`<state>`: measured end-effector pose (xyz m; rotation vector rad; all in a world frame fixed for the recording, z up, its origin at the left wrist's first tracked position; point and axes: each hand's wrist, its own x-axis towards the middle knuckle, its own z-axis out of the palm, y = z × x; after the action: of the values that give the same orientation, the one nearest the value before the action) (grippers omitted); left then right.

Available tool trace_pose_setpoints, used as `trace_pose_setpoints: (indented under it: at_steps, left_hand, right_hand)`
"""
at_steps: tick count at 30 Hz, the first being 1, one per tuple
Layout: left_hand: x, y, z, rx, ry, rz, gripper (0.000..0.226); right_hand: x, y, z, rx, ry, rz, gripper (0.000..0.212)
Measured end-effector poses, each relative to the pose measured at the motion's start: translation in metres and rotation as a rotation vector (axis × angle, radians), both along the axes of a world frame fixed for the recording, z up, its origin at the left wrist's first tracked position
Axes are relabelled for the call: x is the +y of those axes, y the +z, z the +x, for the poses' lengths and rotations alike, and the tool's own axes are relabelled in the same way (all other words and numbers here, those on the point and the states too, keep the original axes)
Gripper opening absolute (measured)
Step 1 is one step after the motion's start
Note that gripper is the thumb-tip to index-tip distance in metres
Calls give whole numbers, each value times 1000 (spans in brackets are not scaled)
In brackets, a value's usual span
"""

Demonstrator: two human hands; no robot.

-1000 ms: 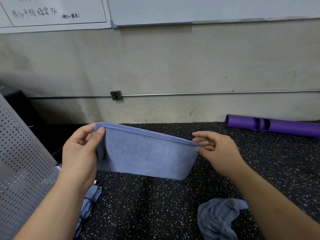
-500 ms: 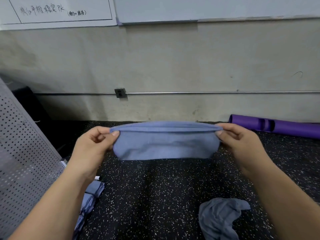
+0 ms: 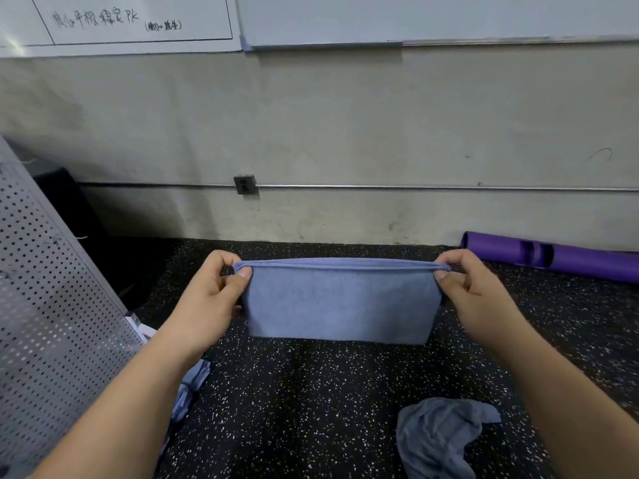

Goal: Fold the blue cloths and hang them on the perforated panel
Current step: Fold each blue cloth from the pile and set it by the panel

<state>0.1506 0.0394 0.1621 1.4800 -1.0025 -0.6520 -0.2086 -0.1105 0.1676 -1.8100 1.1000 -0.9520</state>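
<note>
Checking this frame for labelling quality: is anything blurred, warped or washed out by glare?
Head view: the folded blue cloth and the left hand and right hand pinching it are sharp; head view, glare patches sit on the perforated panel and the whiteboard corner; head view, the wall pipe runs nearly straight, so warp looks mild.

Soft, even indoor light, rather dim; a faint glare patch on the glossy white wall board [image 3: 14, 46] at far left; pale sheen on the grey perforated metal panel [image 3: 52, 305], deep shadow behind it; near corners stretched by wide-angle distortion; fine detail soft throughout.
</note>
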Motion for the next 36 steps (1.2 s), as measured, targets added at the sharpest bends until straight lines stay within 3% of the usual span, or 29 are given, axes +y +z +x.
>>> trace_pose_setpoints:
  at_steps: [6, 12, 18, 22, 26, 30, 33, 36]
  left_hand:
    - [-2, 1, -3, 15, 90, -29, 7]
    - [-6, -9, -16, 213, 184, 67, 14]
    - [-8, -11, -14, 409, 169, 195, 36]
    - [-6, -3, -15, 470, 145, 125, 31]
    - [-5, -3, -15, 420, 127, 118, 30]
    - [-7, -1, -17, 474, 101, 58, 36]
    - [-8, -1, -11, 531, 38, 40, 34]
    - [-4, -2, -8, 529, -52, 49, 41]
  right_hand:
    - [2, 3, 5, -197, -4, 140, 14]
    - [5, -8, 13, -266, -74, 269, 25]
    - [1, -12, 14, -371, 65, 612, 38]
    - [0, -9, 13, -416, 140, 616, 40]
    - [-4, -20, 14, -371, 4, 552, 27]
    - [-7, -19, 14, -392, -55, 559, 30]
    - [-4, -9, 12, -462, 49, 608, 29]
    - [-2, -3, 4, -425, 174, 576, 44]
